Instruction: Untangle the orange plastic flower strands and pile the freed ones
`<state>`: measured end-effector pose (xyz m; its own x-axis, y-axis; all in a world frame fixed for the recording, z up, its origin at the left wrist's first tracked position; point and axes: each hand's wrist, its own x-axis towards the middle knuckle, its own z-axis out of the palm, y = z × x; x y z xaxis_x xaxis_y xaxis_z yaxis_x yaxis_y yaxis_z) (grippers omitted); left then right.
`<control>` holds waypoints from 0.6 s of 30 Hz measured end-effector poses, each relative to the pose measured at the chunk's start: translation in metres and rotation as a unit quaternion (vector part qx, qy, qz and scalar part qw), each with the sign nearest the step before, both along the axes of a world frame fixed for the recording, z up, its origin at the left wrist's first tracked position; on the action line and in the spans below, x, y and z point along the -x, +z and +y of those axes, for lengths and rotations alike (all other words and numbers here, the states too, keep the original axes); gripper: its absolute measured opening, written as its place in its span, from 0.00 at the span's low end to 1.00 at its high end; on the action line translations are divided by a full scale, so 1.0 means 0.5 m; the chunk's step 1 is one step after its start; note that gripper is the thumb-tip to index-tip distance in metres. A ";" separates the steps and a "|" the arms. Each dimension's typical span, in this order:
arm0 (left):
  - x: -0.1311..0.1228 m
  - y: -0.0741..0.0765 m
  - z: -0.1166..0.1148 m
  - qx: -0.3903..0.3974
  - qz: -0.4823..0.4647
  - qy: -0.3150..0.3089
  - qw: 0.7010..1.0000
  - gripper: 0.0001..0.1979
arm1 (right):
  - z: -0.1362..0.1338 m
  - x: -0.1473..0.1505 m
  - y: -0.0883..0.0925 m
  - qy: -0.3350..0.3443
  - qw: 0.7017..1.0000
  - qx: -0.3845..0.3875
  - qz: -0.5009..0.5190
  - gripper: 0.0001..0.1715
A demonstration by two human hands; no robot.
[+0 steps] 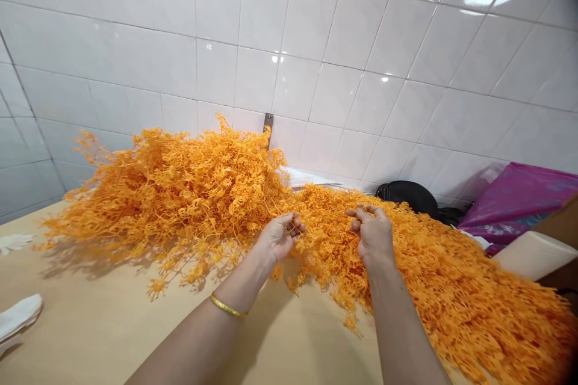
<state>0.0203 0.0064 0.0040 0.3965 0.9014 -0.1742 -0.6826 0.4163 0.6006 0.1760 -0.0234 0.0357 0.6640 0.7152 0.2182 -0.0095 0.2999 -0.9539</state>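
Observation:
Bright orange artificial-looking sprigs with thin stems and frilly tips lie in two heaps. One heap point(194, 186) rises at the left; a longer, flatter heap point(474, 289) stretches across to the right front. Between them, my left hand point(280, 236), with a gold bangle point(228, 305) on the wrist, has its fingers closed in a pinch around a thin orange stem. To its right, my right hand point(374, 231) hovers over the flatter heap, thumb and index finger pinched together. Whatever lies between those right fingertips is too small to make out.
The pale wooden table point(112, 325) meets a white tiled wall point(307, 30). At the back right are a black pouch point(409, 195), a purple plastic bag point(510, 198) and a cream-coloured container point(535, 254). White gloves point(20, 316) lie at the left edge.

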 end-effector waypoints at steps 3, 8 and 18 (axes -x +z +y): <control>0.006 0.008 0.006 0.051 -0.038 0.033 0.997 0.05 | 0.001 0.019 -0.005 0.074 0.993 0.056 -0.069 0.13; 0.011 0.017 0.013 0.064 -0.075 0.066 0.993 0.05 | -0.008 0.045 -0.013 0.223 0.944 0.135 -0.201 0.18; -0.007 0.007 -0.002 0.050 -0.094 0.022 0.994 0.09 | 0.023 0.068 -0.056 0.132 0.980 0.049 -0.140 0.17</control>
